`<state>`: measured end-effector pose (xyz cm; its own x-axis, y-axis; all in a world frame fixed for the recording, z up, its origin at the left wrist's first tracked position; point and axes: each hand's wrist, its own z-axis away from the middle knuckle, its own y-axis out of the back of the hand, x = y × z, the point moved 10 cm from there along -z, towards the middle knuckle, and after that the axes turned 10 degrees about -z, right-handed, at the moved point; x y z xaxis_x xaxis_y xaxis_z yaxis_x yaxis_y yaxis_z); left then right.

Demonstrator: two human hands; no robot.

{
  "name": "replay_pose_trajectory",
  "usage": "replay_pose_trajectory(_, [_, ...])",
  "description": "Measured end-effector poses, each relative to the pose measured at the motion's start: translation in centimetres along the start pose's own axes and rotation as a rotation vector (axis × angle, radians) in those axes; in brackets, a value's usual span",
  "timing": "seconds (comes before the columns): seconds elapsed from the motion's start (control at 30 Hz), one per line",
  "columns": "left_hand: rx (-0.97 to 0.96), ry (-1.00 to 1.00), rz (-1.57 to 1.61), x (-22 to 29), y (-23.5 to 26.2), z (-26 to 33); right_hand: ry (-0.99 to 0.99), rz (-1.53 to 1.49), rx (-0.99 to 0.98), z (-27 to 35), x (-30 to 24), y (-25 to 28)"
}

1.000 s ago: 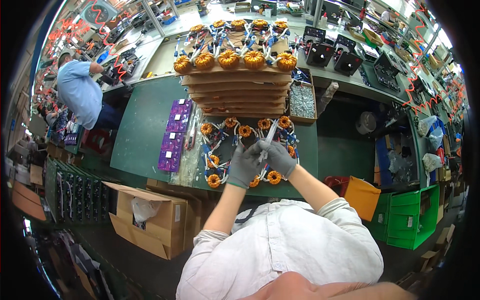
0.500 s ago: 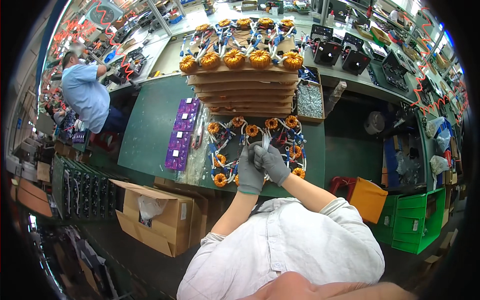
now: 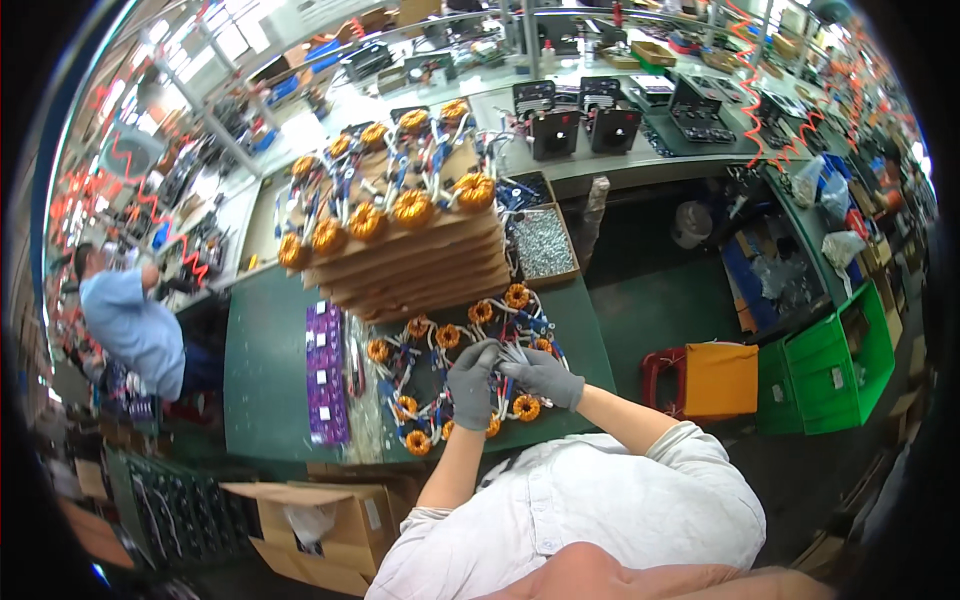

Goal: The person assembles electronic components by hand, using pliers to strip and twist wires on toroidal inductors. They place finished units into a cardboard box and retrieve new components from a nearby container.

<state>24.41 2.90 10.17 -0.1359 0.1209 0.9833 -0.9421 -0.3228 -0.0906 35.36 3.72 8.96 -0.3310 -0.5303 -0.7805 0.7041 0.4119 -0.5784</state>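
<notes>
Both my hands wear grey gloves and meet over a ring of copper-wound toroid coils (image 3: 447, 336) with white and blue leads on the green table. My right hand (image 3: 548, 380) is closed on a small bundle of thin pale strips (image 3: 512, 353), whose exact kind I cannot make out. Close beside it, my left hand (image 3: 472, 384) has its fingers bent together at the near end of the strips. Whatever lies between the left fingertips is hidden. Behind the hands rises a stack of brown cardboard sheets (image 3: 420, 270), with larger toroid coils (image 3: 412, 208) on top.
Purple circuit boards (image 3: 325, 375) lie left on the green table (image 3: 265, 370), beside clear plastic wrap (image 3: 365, 400). A box of small metal parts (image 3: 543, 243) adjoins the stack. An orange-covered stool (image 3: 722, 380) and green crates (image 3: 835, 365) stand right. A person in blue (image 3: 130, 320) works far left.
The view has swung to the right, so the table and stack appear further left and tilted. My hands have drawn slightly apart at the fingertips, and the strips now lean lower.
</notes>
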Motion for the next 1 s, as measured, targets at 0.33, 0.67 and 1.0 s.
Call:
replay_pose_trajectory(0.33, [-0.011,0.035,-0.093,-5.7,-8.6,-5.4,0.303,0.573,0.316,-2.5,-7.4,14.7])
replay_pose_trajectory(0.67, [-0.287,0.357,-1.154,-20.8,-23.6,-5.6,0.137,1.111,1.095,-11.9,-31.4,58.6])
replay_pose_trajectory(1.0, [-0.221,0.630,-1.292,-23.5,-21.3,-6.3,-0.058,1.159,1.215,-19.8,-39.2,74.5])
